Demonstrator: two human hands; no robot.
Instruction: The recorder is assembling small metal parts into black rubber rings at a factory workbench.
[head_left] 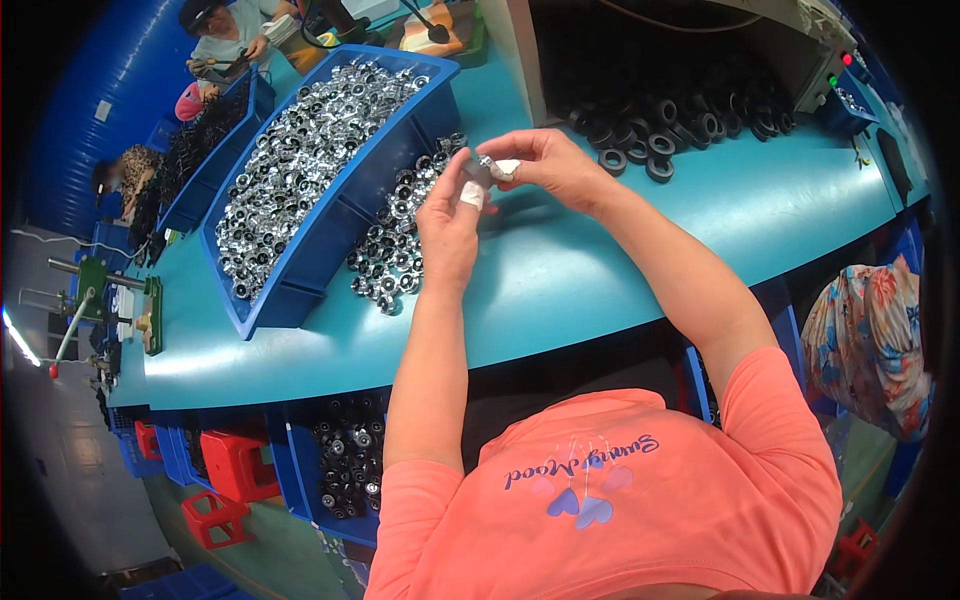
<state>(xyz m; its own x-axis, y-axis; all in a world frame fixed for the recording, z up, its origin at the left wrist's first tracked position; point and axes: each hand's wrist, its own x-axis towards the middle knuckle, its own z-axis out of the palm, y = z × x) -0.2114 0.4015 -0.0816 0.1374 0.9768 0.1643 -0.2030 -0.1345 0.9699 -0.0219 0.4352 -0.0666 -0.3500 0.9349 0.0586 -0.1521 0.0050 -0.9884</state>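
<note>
Above the teal table (pixel 560 270) my two hands meet, thumbs wrapped in white tape. Between their fingertips is a small shiny chrome part (pixel 484 165), mostly covered by the fingers. My left hand (pixel 449 225) is closed on it from the left, while my right hand (pixel 555 172) pinches it from the right. Just left of my hands lies a loose pile of round chrome parts with dark centres (pixel 385 258). Beside that pile stands a long blue bin (pixel 345 205) heaped with similar chrome parts.
Black rings (pixel 660 143) lie heaped in a box-like opening at the far right. A green hand press (pixel 150 315) stands at the table's left end. A co-worker (pixel 230 40) sits beyond the bins. Below the table are a blue crate (pixel 300 470) and red stools (pixel 238 465).
</note>
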